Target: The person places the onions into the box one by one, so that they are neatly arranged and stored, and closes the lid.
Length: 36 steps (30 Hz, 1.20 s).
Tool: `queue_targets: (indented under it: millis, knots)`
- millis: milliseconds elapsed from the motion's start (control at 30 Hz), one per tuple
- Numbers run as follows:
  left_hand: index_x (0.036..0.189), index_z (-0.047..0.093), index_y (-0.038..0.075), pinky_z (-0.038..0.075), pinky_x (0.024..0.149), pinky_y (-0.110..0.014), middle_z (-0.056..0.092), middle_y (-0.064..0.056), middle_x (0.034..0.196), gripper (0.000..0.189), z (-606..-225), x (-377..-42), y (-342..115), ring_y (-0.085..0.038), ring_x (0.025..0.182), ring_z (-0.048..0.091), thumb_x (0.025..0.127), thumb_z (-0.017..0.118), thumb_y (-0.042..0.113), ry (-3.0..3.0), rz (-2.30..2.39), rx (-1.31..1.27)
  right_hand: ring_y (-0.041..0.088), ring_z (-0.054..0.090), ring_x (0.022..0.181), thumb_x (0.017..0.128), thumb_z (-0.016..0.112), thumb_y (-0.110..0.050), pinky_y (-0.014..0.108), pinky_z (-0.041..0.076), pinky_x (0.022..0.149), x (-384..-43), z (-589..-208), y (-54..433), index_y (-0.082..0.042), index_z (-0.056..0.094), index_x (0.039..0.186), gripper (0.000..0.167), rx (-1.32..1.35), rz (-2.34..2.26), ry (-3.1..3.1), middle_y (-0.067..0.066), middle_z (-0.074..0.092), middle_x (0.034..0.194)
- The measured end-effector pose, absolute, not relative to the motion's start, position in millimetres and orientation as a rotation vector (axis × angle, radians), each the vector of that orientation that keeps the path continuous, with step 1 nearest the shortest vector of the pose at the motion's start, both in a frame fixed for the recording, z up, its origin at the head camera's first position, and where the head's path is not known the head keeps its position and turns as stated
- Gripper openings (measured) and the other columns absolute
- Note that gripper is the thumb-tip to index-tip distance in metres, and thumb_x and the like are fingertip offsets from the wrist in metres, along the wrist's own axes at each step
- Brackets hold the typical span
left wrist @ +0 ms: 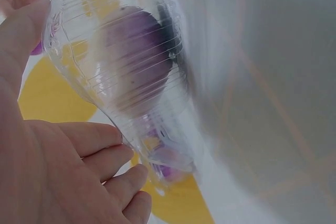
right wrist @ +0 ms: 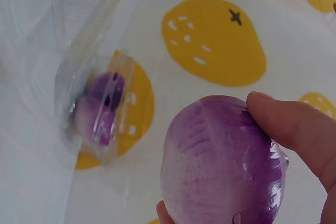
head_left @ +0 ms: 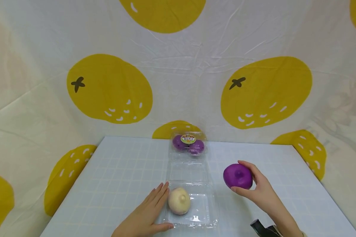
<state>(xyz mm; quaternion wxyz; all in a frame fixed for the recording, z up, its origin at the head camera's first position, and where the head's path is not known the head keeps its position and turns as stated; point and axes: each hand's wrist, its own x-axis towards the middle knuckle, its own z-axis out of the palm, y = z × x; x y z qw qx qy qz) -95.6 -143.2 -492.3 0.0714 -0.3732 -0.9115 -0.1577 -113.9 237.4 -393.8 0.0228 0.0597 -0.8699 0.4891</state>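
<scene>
My right hand (head_left: 259, 186) holds a purple onion-shaped ball (head_left: 237, 176) between thumb and fingers, raised at the right of the clear box. In the right wrist view that purple ball (right wrist: 223, 161) is streaked, glossy and paler on one side. A clear plastic clamshell box (head_left: 203, 210) lies open, its lid folded back. A cream onion-shaped ball (head_left: 179, 200) with a small nub sits in the box's left side; through the ridged plastic in the left wrist view this cream ball (left wrist: 134, 61) shows a purple part. My left hand (head_left: 146, 212) rests along the box's left edge, fingers straight.
Behind the open lid (head_left: 188, 171) stands a closed clear box (head_left: 204, 144) with two purple balls and a label. Low at the right, by my right forearm, is a black strap-like object (head_left: 264, 230). A fruit-print cloth (head_left: 187, 82) hangs behind the white checked table (head_left: 121, 174).
</scene>
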Motion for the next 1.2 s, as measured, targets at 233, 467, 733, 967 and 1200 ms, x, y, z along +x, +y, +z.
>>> queue_targets:
  millis: [233, 467, 733, 967, 1200]
  knots:
    - [0.152, 0.029, -0.007, -0.007, 0.118, -0.024, 0.018, -0.019, 0.163, 0.098, -493.0, -95.3, -143.5, -0.038, 0.147, 0.023, 0.091, 0.054, 0.066, -2.727, -0.491, -1.123, 0.039, 0.047, 0.127, 0.072, 0.089, -0.020, 0.042, 0.056, 0.084, -105.2, -397.4, 219.4, -0.018, 0.047, 0.141, 0.081, 0.253, 1.532, -2.701, 0.013, 0.049, 0.144]
    - [0.152, 0.028, -0.007, -0.007, 0.118, -0.023, 0.018, -0.019, 0.163, 0.098, -492.4, -95.9, -143.7, -0.037, 0.147, 0.023, 0.092, 0.051, 0.067, -2.727, -0.488, -1.122, 0.038, 0.050, 0.124, 0.070, 0.090, -0.020, 0.047, 0.055, 0.087, -98.4, -400.6, 201.9, -0.023, 0.050, 0.138, 0.079, 0.288, 1.588, -2.745, 0.012, 0.053, 0.139]
    - [0.153, 0.027, -0.006, -0.010, 0.117, -0.021, 0.016, -0.018, 0.164, 0.098, -489.1, -94.3, -142.6, -0.037, 0.148, 0.021, 0.092, 0.052, 0.067, -2.781, -0.510, -1.114, 0.034, 0.053, 0.120, 0.069, 0.090, -0.024, 0.050, 0.049, 0.093, -89.8, -417.7, 190.2, -0.024, 0.049, 0.139, 0.081, 0.405, 1.597, -2.830, 0.009, 0.056, 0.136]
    - [0.153, 0.027, -0.005, -0.012, 0.115, -0.019, 0.015, -0.017, 0.164, 0.097, -486.7, -93.5, -141.6, -0.038, 0.148, 0.020, 0.092, 0.053, 0.066, -2.816, -0.540, -1.109, 0.027, 0.056, 0.116, 0.072, 0.088, -0.027, 0.030, 0.051, 0.089, -84.3, -435.0, 186.4, -0.020, 0.047, 0.142, 0.082, 0.571, 1.536, -2.888, 0.008, 0.054, 0.137]
    - [0.152, 0.029, -0.006, -0.009, 0.117, -0.020, 0.017, -0.019, 0.163, 0.097, -488.4, -94.3, -141.4, -0.038, 0.147, 0.022, 0.091, 0.054, 0.066, -2.766, -0.539, -1.113, 0.033, 0.056, 0.115, 0.074, 0.086, -0.034, 0.036, 0.052, 0.087, -84.4, -444.1, 179.2, -0.013, 0.047, 0.143, 0.082, 0.618, 1.487, -2.941, 0.011, 0.053, 0.136]
